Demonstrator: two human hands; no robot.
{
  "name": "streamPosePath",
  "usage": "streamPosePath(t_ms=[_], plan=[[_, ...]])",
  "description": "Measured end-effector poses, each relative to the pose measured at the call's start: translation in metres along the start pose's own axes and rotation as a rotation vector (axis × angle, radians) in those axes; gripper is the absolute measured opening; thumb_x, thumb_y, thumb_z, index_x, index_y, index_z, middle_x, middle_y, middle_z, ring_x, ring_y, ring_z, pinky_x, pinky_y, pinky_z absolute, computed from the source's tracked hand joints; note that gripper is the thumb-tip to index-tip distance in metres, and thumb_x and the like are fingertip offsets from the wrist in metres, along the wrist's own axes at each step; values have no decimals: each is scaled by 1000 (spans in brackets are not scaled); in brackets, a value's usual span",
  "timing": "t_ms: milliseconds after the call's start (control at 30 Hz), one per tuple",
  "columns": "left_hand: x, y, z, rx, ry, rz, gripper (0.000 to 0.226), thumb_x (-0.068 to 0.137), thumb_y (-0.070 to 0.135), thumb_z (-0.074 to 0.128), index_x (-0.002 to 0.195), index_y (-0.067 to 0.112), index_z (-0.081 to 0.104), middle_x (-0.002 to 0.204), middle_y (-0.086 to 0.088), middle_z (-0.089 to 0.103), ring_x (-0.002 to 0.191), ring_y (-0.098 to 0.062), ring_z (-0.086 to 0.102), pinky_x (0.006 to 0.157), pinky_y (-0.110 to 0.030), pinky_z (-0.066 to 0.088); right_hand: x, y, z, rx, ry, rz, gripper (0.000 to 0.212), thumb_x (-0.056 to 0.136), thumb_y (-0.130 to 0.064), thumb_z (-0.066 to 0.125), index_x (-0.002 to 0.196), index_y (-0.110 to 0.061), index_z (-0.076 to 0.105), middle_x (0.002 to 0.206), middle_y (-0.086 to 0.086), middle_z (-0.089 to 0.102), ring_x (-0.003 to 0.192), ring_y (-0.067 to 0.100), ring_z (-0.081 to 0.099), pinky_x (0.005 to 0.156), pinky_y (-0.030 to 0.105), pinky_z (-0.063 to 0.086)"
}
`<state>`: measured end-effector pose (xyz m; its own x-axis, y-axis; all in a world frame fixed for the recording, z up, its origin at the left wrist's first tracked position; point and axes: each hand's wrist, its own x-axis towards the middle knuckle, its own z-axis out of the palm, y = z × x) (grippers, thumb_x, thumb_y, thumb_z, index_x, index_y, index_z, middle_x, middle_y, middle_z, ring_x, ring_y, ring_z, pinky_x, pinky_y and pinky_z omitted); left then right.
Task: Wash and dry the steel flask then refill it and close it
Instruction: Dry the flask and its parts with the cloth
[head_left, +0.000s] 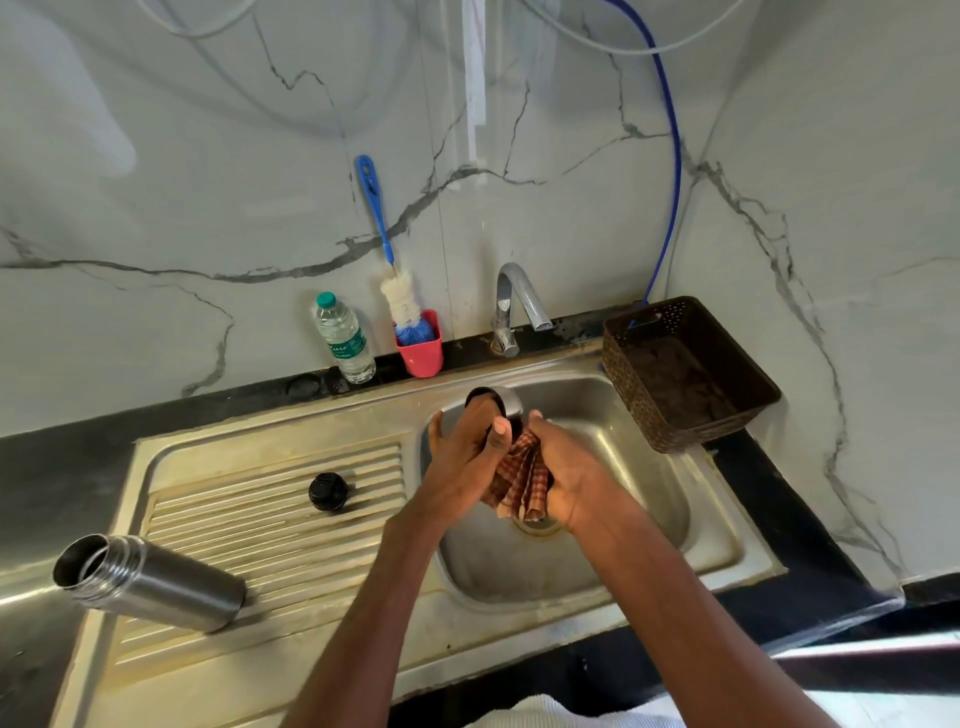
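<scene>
The steel flask (156, 582) lies open on its side on the ribbed drainboard (270, 519), mouth to the left. Its black stopper (328, 491) sits further back on the ribs. Above the sink basin (623, 467) my left hand (460, 457) holds the flask's steel cup lid (496, 400), dark inside. My right hand (563, 475) grips a red checked cloth (522, 480) bunched against the lid.
A tap (514, 306) stands behind the basin. A plastic water bottle (345, 338) and a pink holder (420, 343) with a blue-handled bottle brush (379, 218) stand against the marble wall. A brown basket (685, 374) sits right of the sink.
</scene>
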<state>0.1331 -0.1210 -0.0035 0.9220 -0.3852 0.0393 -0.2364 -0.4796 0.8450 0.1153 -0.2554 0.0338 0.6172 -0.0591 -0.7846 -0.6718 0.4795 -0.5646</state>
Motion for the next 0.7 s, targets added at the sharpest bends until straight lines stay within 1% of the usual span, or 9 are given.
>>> streamPosePath(t_ms=[100, 200, 267, 333, 433, 500, 600, 633, 700], plan=[[-1, -5, -1, 80, -48, -6, 80, 82, 96, 2, 92, 33, 50, 99, 19, 53, 104, 6, 53, 125, -50, -6, -9, 1, -5, -52, 17, -1, 49, 106, -51, 49, 117, -8, 69, 87, 17, 79, 68, 31, 77, 54, 44, 61], [-4, -21, -4, 34, -69, -123, 101, 80, 95, -2, 115, 24, 60, 128, 13, 60, 126, 5, 47, 125, -40, -8, -22, -7, -16, -86, 63, -138, 46, 100, -53, 59, 113, -9, 70, 89, 16, 79, 79, 34, 77, 73, 52, 63], [-8, -29, -6, -261, -17, -279, 104, 83, 93, 7, 140, 20, 56, 145, 6, 56, 141, -4, 42, 128, -26, 15, -34, -17, -21, -8, 10, -252, 48, 92, -54, 72, 113, -12, 68, 97, 16, 79, 88, 36, 77, 78, 54, 63], [-11, -26, -7, -618, 50, -326, 116, 80, 94, 22, 145, 1, 48, 140, -10, 62, 135, -10, 54, 111, -10, 35, -40, -21, -24, -76, 28, -414, 40, 85, -44, 82, 108, -13, 67, 99, 14, 79, 85, 31, 78, 70, 47, 65], [-12, -15, -6, -820, 74, -346, 120, 79, 92, 38, 148, -6, 44, 144, -21, 61, 139, -26, 55, 125, -38, 30, -33, -13, -24, -481, 290, -791, 15, 97, -12, 69, 96, -25, 62, 87, -2, 73, 75, 14, 75, 55, 21, 60], [-11, -7, -6, -857, 78, -344, 118, 82, 89, 37, 142, -12, 48, 138, -25, 63, 135, -33, 58, 125, -48, 28, -23, 0, -25, -765, 294, -958, 27, 99, -4, 58, 111, -27, 63, 94, -3, 73, 70, 8, 71, 59, 28, 62], [-14, 4, -4, -857, 124, -318, 99, 88, 86, 37, 118, -5, 65, 115, -21, 71, 116, -28, 66, 115, -47, 40, -13, 18, -23, -1217, 130, -1041, 63, 92, 2, 55, 148, -27, 50, 152, 2, 52, 121, 15, 62, 98, 38, 56], [-16, 8, -2, -855, 128, -303, 91, 91, 81, 35, 116, 1, 69, 113, -15, 74, 114, -24, 68, 115, -46, 42, -9, 23, -22, -1299, 66, -1061, 73, 89, 5, 54, 153, -28, 44, 160, -2, 43, 140, 17, 48, 112, 42, 47], [-20, 10, 2, -850, 136, -292, 81, 95, 73, 32, 125, 9, 71, 122, -12, 75, 122, -22, 67, 120, -47, 40, -14, 23, -16, -1289, 9, -1076, 76, 85, 9, 55, 153, -24, 44, 158, -4, 45, 148, 17, 40, 117, 39, 41]])
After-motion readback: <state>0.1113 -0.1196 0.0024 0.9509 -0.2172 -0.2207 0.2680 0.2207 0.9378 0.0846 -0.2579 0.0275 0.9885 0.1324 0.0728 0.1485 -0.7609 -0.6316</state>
